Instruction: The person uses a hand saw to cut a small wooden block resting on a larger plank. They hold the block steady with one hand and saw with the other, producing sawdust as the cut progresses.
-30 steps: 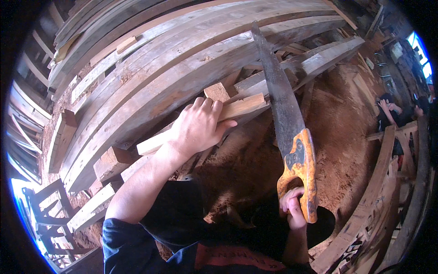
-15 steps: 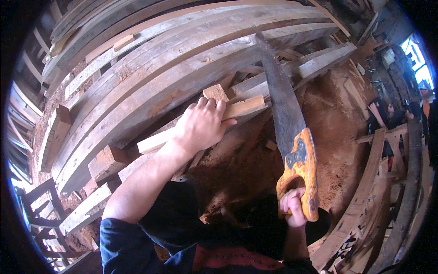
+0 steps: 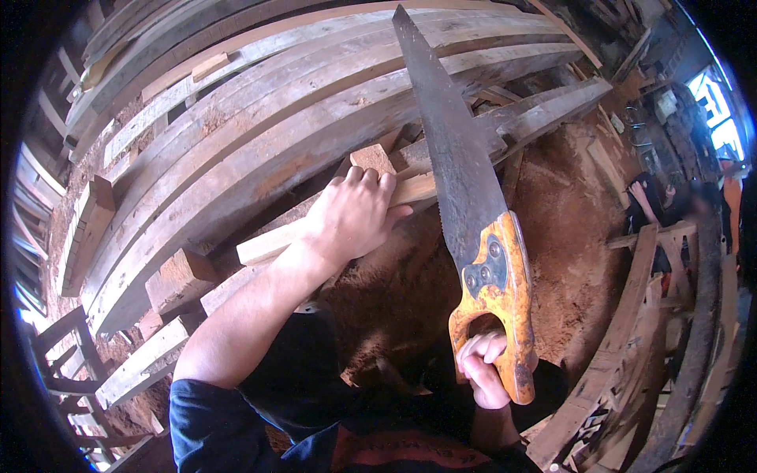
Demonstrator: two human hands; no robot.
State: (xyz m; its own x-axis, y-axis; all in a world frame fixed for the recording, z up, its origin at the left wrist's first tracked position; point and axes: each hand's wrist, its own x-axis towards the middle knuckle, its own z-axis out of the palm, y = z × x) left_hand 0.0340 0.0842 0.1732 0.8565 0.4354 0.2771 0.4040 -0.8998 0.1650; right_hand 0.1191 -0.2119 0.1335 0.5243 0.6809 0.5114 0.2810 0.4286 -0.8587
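Note:
My right hand (image 3: 483, 369) is wrapped round the worn yellow-orange wooden handle of a handsaw (image 3: 451, 150). Its wide, dark blade points up and away, slanting slightly left, with the toothed edge on the left. My left hand (image 3: 351, 217) presses down over a narrow strip of pale wood (image 3: 266, 246), fingers curled across its far side. The strip's right end runs up to the blade and is partly hidden behind it. Whether the teeth touch the wood I cannot tell. A short wood block (image 3: 373, 159) sits just beyond my left knuckles.
Long, thick timber beams (image 3: 260, 162) lie side by side across the far side. Square block ends (image 3: 183, 280) stick out at the left. Below is brown, sawdust-strewn ground (image 3: 564, 260). Stacked planks (image 3: 603, 370) stand at the right, with another person (image 3: 650, 197) beyond.
My right hand has drawn the saw left and a little toward me, and the blade now stands across the strip's right end. My left hand keeps nearly the same place on the wood.

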